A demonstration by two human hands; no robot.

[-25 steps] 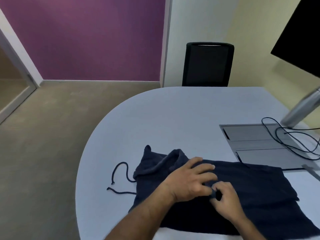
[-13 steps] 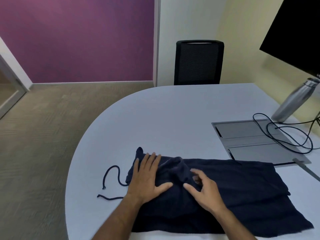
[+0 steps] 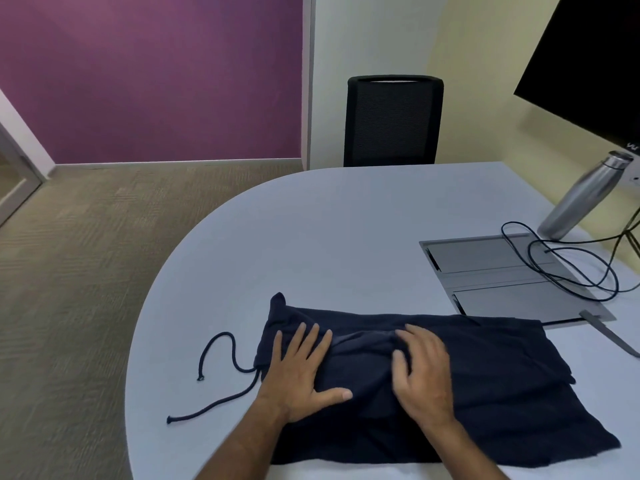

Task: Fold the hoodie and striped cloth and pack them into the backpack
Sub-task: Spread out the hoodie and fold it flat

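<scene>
Head view: a navy hoodie [image 3: 467,382] lies spread flat on the pale bench [image 3: 346,237], near its front edge, partly folded into a long band.
Left hand: the left hand [image 3: 298,372] lies palm down on the hood end with fingers straight and spread, pressing and gripping nothing.
Right hand: the right hand [image 3: 422,375] rests on the middle of the cloth with fingers loosely bent over a raised ridge; whether it pinches the fabric I cannot tell, as it is blurred.
Drawstring: the drawstring [image 3: 221,372] trails loose onto the bench left of the hood, outside the fold.
Risk, cord: left out, it would likely dangle and snag when the bundle is lifted or pushed into a bag.
Risk, ridge: the bump between the hands could be pressed into a crease, making a lumpy, thick fold.
Risk, far side: the hoodie's right end lies just beside the recessed cable tray [image 3: 502,282]; a wide sweep could drag the hem onto it or catch the black cable [image 3: 571,271].
Risk, bottle: the steel bottle [image 3: 581,199] stands beyond the cable, and a tugged cable might tip it.
Not in view: striped cloth and backpack, so packing looks far off.
</scene>
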